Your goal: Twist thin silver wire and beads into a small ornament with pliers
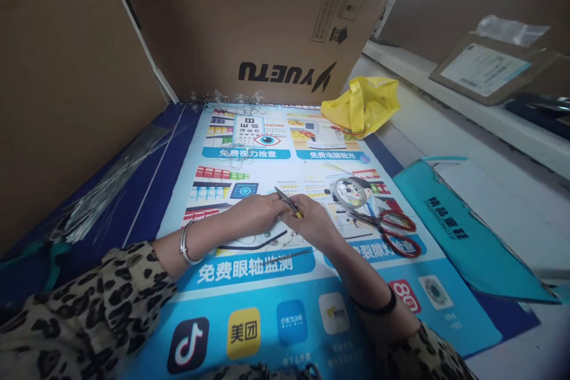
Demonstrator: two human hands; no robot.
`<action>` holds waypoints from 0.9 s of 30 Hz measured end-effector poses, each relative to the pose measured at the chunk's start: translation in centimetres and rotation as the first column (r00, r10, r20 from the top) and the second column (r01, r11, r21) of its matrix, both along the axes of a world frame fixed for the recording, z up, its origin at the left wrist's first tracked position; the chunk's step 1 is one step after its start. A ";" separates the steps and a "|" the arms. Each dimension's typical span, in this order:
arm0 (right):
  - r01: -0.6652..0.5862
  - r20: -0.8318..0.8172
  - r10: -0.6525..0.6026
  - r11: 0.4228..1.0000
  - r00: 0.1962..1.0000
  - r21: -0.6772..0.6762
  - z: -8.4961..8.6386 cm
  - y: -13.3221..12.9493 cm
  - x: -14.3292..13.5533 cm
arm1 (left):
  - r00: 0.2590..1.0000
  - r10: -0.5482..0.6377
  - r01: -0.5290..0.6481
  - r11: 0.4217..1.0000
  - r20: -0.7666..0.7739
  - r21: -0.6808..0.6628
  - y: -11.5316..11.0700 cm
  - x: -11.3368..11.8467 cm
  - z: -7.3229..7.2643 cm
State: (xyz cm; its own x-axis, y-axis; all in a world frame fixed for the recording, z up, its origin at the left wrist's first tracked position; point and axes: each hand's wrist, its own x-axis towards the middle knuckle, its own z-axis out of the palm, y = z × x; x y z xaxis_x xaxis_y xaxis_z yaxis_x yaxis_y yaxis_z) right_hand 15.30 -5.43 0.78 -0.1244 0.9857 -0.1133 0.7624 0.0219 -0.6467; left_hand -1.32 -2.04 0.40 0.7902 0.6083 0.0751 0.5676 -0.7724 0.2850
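Over the printed poster sheet (249, 294), my two hands meet near its middle. My right hand (314, 222) is closed around small pointed pliers (288, 200), whose metal tip points up and left. My left hand (256, 214) is pinched close beside the pliers; what its fingers hold is too small or hidden to make out. Thin wire with small clear beads (285, 238) lies just below my hands. To the right lie scissors (396, 231) with red handles and a round clear spool (350, 192).
Large cardboard panels (249, 18) stand behind and at the left. A bundle of thin wires (107, 181) lies at left, beaded wire pieces (236, 101) at the back. A yellow plastic bag (363, 107) and a teal cardboard piece (463, 237) are at right.
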 end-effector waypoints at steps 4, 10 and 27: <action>0.013 0.116 -0.012 1.000 0.993 -0.008 0.5 -0.2 -0.9 | 1.000 -0.001 0.001 0.999 0.018 -0.039 0.4 -0.2 -0.2; 0.006 0.307 -0.026 0.998 0.951 0.067 0.0 -0.2 -1.5 | 0.997 -0.026 0.029 0.998 0.066 -0.048 0.7 -0.4 -0.5; 0.043 0.260 -0.077 0.990 0.963 0.135 -0.8 -0.7 -1.5 | 0.994 -0.099 0.105 0.983 -0.045 0.151 -0.1 -0.7 0.6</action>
